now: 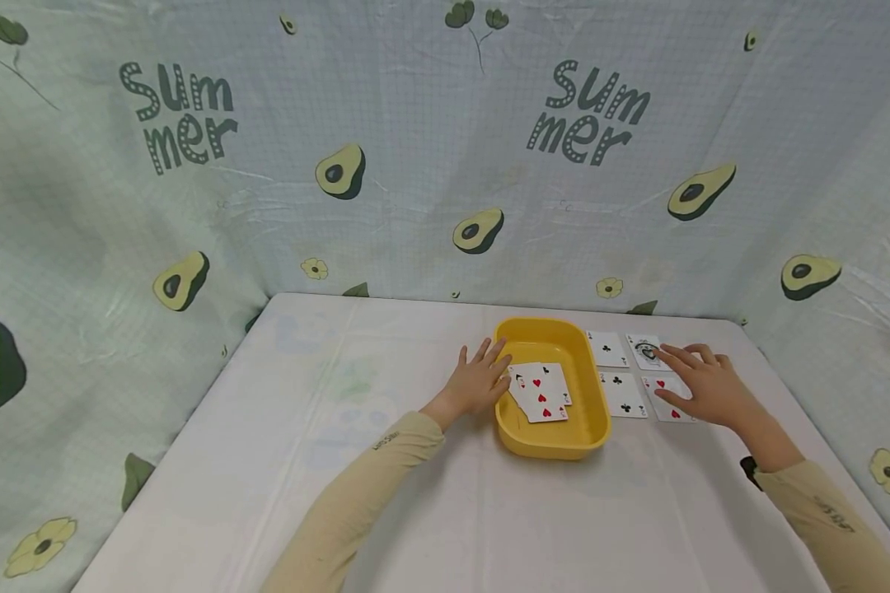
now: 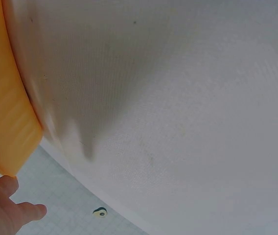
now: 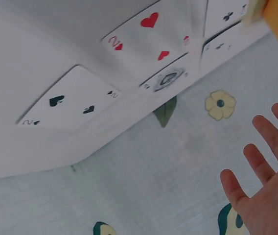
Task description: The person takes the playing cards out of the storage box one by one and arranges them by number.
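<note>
I count one yellow tray (image 1: 552, 441), two cards (image 1: 543, 393) in it, and five cards (image 3: 151, 44) on my table (image 1: 386, 494).

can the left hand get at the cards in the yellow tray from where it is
Probably yes. The left hand rests with fingers straight at the left rim of the yellow tray, and the cards lie face up in the open tray right beside it, nothing covering them. The right hand is off over the table cards.

Both hands, left hand (image 1: 478, 381) and right hand (image 1: 700, 385), lie flat with fingers spread.
</note>
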`<state>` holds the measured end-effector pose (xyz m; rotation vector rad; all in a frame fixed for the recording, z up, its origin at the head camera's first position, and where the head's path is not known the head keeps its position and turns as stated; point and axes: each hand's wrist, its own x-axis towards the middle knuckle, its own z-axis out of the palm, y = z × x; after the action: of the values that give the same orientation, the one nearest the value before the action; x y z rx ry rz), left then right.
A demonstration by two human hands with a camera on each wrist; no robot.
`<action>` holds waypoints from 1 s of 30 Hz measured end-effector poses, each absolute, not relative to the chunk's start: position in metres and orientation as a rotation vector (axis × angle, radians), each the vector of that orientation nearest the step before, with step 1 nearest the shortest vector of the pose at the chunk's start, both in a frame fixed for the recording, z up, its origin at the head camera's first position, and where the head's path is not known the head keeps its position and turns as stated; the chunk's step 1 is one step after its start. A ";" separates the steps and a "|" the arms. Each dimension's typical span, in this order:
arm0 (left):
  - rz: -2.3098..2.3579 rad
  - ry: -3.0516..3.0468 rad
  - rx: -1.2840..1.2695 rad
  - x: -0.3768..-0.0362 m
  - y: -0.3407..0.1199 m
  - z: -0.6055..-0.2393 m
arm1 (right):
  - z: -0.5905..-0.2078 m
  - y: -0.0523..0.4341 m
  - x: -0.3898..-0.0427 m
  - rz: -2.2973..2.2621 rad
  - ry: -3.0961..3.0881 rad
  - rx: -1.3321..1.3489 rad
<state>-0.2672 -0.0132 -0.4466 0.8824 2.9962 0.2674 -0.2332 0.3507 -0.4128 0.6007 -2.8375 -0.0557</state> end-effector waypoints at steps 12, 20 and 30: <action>0.246 2.998 0.884 -0.269 -0.012 -0.447 | -0.410 0.311 -0.232 0.015 -2.754 0.742; 0.251 3.006 0.883 -0.269 -0.012 -0.447 | -0.408 0.286 -0.232 0.036 -2.820 0.769; 0.232 3.000 0.877 -0.268 -0.012 -0.446 | -0.416 0.255 -0.235 0.071 -2.805 0.917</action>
<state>-0.2681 -0.0121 -0.4460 0.8770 2.9998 0.2319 -0.2348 0.2551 -0.4159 0.9169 -2.8046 0.0707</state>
